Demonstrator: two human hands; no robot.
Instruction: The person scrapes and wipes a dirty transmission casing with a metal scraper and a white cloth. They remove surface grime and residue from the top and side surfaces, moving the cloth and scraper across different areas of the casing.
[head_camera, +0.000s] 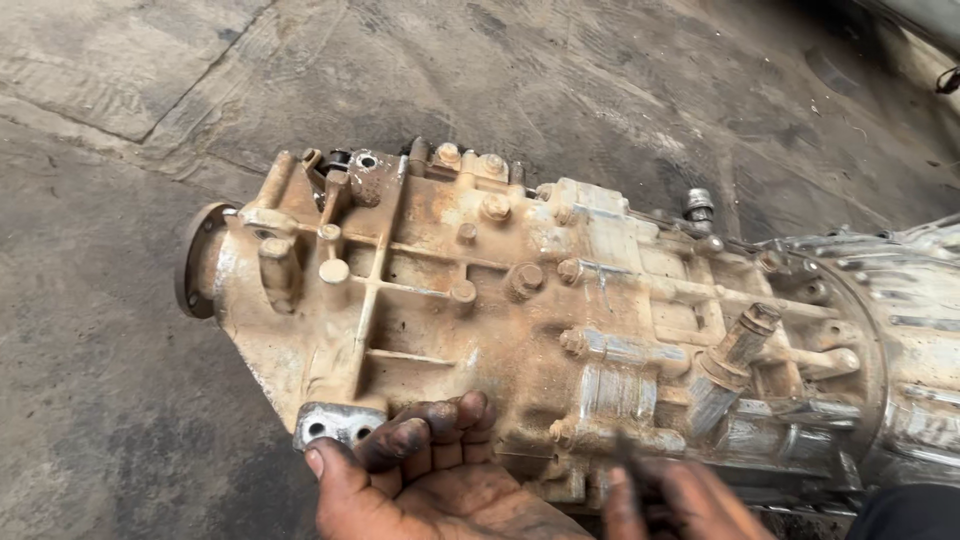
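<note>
A large, dirty, rust-stained metal gearbox housing (520, 300) lies on its side on the concrete floor, with bolts, ribs and a round flange (192, 262) at its left end. My left hand (420, 480), greasy, rests on the housing's near lower edge, fingers curled against the casing beside a bare metal mounting lug (335, 425). My right hand (680, 500) is low at the frame's bottom, blurred, pinching a small dark thin object against the housing's near side. What that object is cannot be told.
A cleaner silver bell housing (900, 330) joins the gearbox on the right. A short tubular fitting (740, 345) sticks up near that joint. Stained, cracked concrete floor (120, 400) surrounds everything. A dark sleeve or trouser edge (905, 512) shows at the bottom right.
</note>
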